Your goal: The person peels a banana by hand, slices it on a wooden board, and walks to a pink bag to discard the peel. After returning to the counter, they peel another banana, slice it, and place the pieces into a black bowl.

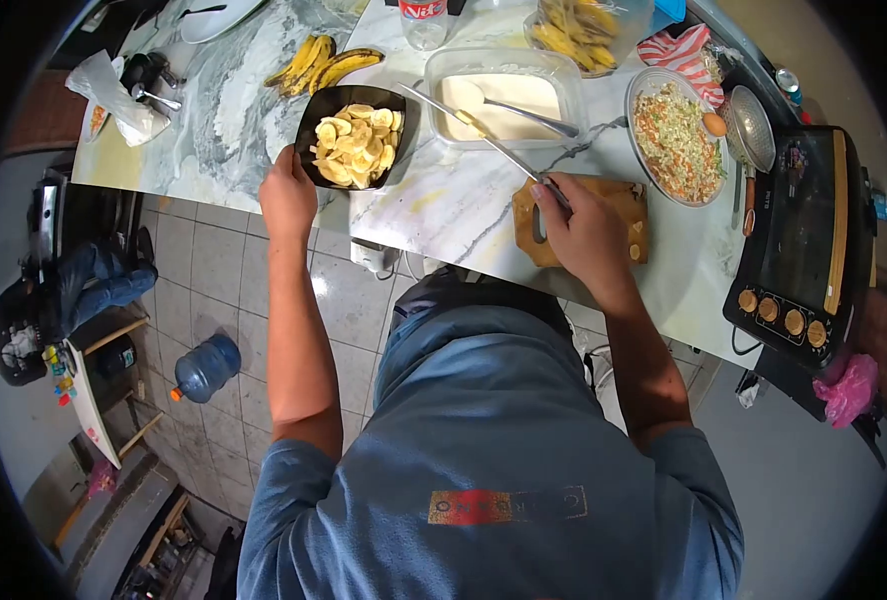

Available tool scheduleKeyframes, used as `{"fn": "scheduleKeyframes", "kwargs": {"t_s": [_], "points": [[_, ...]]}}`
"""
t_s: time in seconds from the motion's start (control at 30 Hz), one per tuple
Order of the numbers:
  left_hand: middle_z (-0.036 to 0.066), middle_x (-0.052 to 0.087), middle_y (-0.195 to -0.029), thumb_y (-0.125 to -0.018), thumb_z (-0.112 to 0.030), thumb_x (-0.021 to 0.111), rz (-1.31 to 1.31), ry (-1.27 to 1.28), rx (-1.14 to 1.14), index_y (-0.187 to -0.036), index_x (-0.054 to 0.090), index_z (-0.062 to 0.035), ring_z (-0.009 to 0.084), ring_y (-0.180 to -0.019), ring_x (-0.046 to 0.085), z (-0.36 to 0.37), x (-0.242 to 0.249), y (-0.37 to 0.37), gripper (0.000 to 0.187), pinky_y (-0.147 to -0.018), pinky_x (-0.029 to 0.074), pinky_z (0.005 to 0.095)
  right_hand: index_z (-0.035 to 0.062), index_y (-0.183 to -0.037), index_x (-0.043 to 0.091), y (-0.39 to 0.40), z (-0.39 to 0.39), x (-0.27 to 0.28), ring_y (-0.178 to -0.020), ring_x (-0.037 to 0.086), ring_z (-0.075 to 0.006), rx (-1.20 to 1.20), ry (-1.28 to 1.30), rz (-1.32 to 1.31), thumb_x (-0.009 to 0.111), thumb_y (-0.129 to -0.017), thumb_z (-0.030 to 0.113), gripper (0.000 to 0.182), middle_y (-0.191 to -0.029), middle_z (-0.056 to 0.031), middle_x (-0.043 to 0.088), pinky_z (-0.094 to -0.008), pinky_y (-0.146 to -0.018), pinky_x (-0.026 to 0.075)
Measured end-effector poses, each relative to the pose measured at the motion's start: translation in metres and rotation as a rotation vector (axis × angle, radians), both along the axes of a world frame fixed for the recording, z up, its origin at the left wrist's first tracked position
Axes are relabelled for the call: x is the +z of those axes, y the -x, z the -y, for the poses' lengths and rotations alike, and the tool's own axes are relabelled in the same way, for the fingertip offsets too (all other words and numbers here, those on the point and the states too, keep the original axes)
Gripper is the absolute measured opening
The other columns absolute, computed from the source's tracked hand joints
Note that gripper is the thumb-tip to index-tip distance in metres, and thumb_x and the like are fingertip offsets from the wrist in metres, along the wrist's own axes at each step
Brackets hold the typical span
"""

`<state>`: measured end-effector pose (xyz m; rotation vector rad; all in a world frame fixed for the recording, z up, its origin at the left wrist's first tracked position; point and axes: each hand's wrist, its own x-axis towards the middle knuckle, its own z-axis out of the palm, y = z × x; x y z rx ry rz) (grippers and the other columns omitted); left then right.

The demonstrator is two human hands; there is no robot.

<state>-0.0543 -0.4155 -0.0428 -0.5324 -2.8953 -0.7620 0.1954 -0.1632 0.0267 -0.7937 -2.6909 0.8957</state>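
Right hand (586, 232) closed in a firm grip on the handle of a knife (484, 135), blade angled up and left across the rim of the clear tub (504, 92) of pale batter. Left hand (287, 192) curled onto the near edge of the black bowl (356, 135), holding it at the rim.

Placed from the black bowl: full of sliced banana (359, 145); whole bananas (322, 66) just behind it; tub of batter just to its right, with a spoon (524, 112) lying inside; wooden cutting board (584, 218) farther right and nearer the body, under the knife hand, a few cut pieces on its right end; round dish of chopped vegetables (676, 135) beyond the board; strainer (754, 128) and black cooker (809, 240) at the far right of the bench (444, 205).

As a judgement: best done by keeping the bowl pinned by its rim against sliding on the smooth marble, holding the blade low and pointed away from the bracing hand, and clearing the tub's rim without tipping it.
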Motion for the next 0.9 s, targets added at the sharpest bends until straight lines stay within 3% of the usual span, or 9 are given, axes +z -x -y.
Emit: {"fn": "scheduleKeyframes", "kwargs": {"t_s": [0.17,0.27,0.6,0.63,0.77,0.83,0.9], "points": [[0.025,0.065,-0.096,-0.095,-0.017,0.051,0.070,0.064,0.020,-0.113,0.065,-0.0051,0.0435,-0.090,0.064,-0.002,0.014,-0.020,0.026,-0.076,0.051,0.0459,0.0101,-0.092,0.063,0.001,-0.009,0.000,-0.066,0.062,-0.0364,0.012,0.032,0.007,0.056,-0.094,0.038,0.029,-0.068,-0.0123,0.063,-0.0460,-0.059,0.047],[0.025,0.066,-0.093,-0.094,-0.014,0.051,0.077,0.038,0.024,-0.110,0.066,-0.0058,0.0443,-0.085,0.063,-0.004,0.014,-0.043,0.024,-0.073,0.052,0.0481,0.0105,-0.092,0.063,-0.007,-0.018,0.001,-0.066,0.062,-0.0361,0.015,0.030,0.045,0.056,-0.094,0.038,0.029,-0.068,-0.0125,0.063,-0.0461,-0.058,0.047],[0.025,0.066,-0.092,-0.091,-0.008,0.056,0.073,-0.114,-0.071,-0.109,0.067,-0.0013,0.0426,-0.088,0.064,-0.043,0.017,-0.124,0.022,-0.076,0.052,0.0411,0.0080,-0.096,0.067,-0.062,-0.049,-0.001,-0.065,0.064,-0.0342,0.090,-0.024,-0.081,0.061,-0.091,0.035,0.028,-0.072,-0.0137,0.066,-0.0445,-0.057,0.048],[0.026,0.066,-0.095,-0.091,-0.012,0.058,0.123,-0.089,-0.043,-0.110,0.067,-0.0006,0.0368,-0.091,0.068,-0.045,0.017,-0.127,0.024,-0.077,0.052,0.0364,0.0073,-0.095,0.067,-0.067,-0.051,0.000,-0.064,0.064,-0.0341,0.096,-0.013,-0.074,0.062,-0.090,0.034,0.027,-0.072,-0.0135,0.066,-0.0440,-0.056,0.048],[0.024,0.068,-0.091,-0.093,-0.016,0.059,0.178,-0.097,-0.027,-0.110,0.067,-0.0005,0.0312,-0.085,0.070,-0.051,0.014,-0.144,0.024,-0.075,0.052,0.0349,0.0080,-0.095,0.066,-0.082,-0.056,-0.004,-0.063,0.064,-0.0335,0.139,-0.049,-0.120,0.065,-0.088,0.033,0.026,-0.073,-0.0124,0.067,-0.0432,-0.055,0.048],[0.019,0.070,-0.092,-0.094,-0.020,0.060,0.278,-0.129,0.012,-0.111,0.068,-0.0018,0.0246,-0.085,0.070,-0.055,0.019,-0.149,0.026,-0.075,0.051,0.0331,0.0098,-0.098,0.067,-0.086,-0.056,-0.008,-0.061,0.063,-0.0295,0.169,-0.134,-0.145,0.067,-0.088,0.030,0.023,-0.071,-0.0113,0.066,-0.0383,-0.055,0.048],[0.019,0.070,-0.095,-0.094,-0.021,0.060,0.201,-0.218,0.003,-0.110,0.068,-0.0025,0.0270,-0.082,0.068,-0.057,0.025,-0.147,0.026,-0.074,0.051,0.0346,0.0101,-0.098,0.067,-0.084,-0.054,-0.010,-0.062,0.064,-0.0296,0.189,-0.142,-0.149,0.067,-0.088,0.031,0.023,-0.072,-0.0104,0.066,-0.0386,-0.056,0.049]]}}
